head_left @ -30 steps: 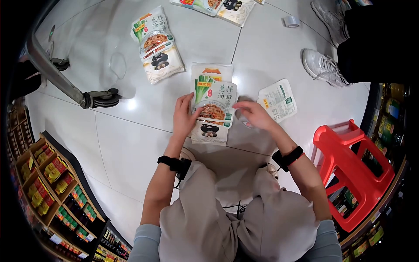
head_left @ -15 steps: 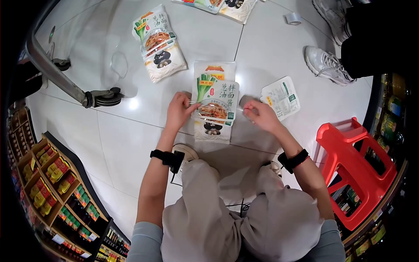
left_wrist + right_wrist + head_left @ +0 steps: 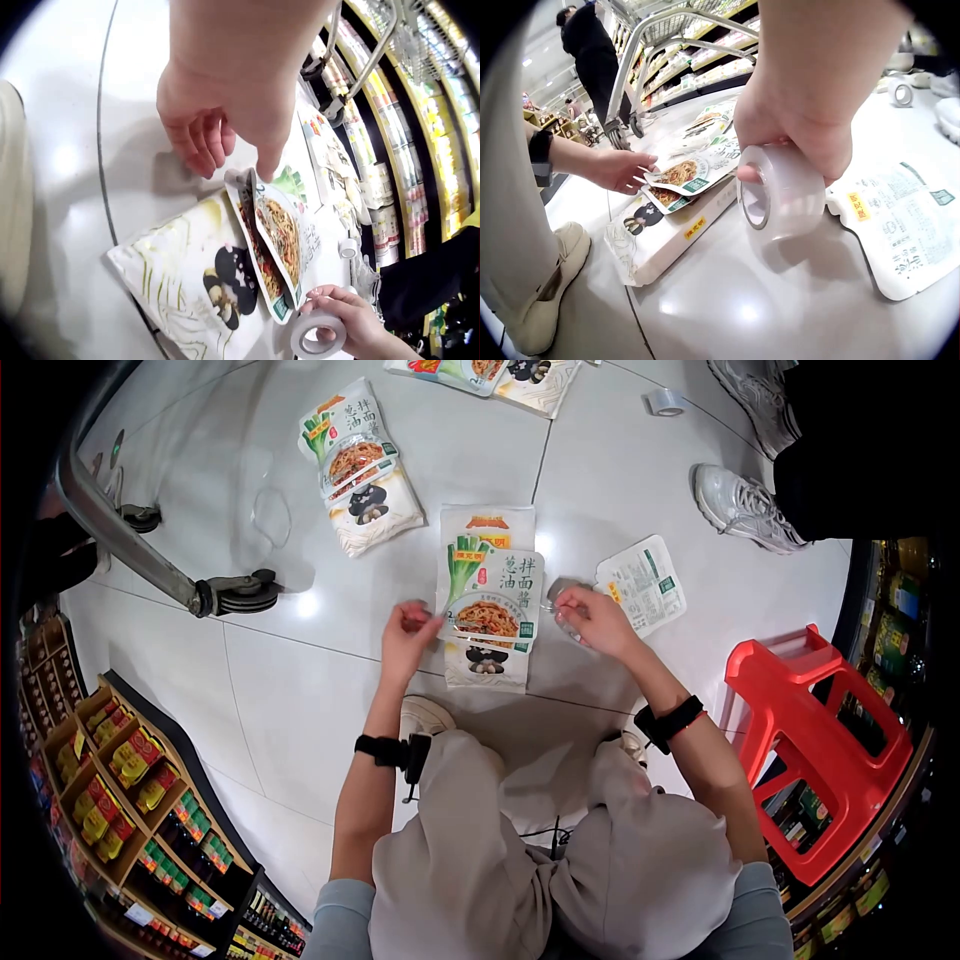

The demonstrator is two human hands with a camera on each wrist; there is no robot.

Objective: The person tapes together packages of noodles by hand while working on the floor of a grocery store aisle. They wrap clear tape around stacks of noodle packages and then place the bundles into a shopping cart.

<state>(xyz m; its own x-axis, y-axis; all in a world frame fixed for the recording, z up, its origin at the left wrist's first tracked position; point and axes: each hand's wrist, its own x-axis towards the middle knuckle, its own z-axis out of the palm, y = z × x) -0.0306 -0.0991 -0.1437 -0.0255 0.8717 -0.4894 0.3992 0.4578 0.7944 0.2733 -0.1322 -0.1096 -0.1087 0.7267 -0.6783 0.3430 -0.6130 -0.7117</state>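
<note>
In front of the person, two sauce pouches (image 3: 492, 595) with a noodle picture lie overlapped on a white noodle pack (image 3: 484, 668). The right hand (image 3: 598, 622) holds a roll of clear tape (image 3: 784, 193), a finger inside its core, just right of the pouches. At the pouches' left edge is the left hand (image 3: 408, 640); in the left wrist view its thumb or forefinger reaches the pouch edge and the other fingers curl loosely. Whether this left hand (image 3: 232, 112) pinches anything cannot be told.
A face-down pouch (image 3: 642, 586) lies to the right, a taped bundle (image 3: 362, 470) at the upper left. Another tape roll (image 3: 665, 402), a red stool (image 3: 815, 750), a cart wheel (image 3: 240, 592), a bystander's shoes (image 3: 745, 508) and shelves (image 3: 120, 780) stand around.
Both hands first drew a clear strip across the pouches. The left hand has since dropped slightly lower beside their left edge; the right hand stays at the right with the roll.
</note>
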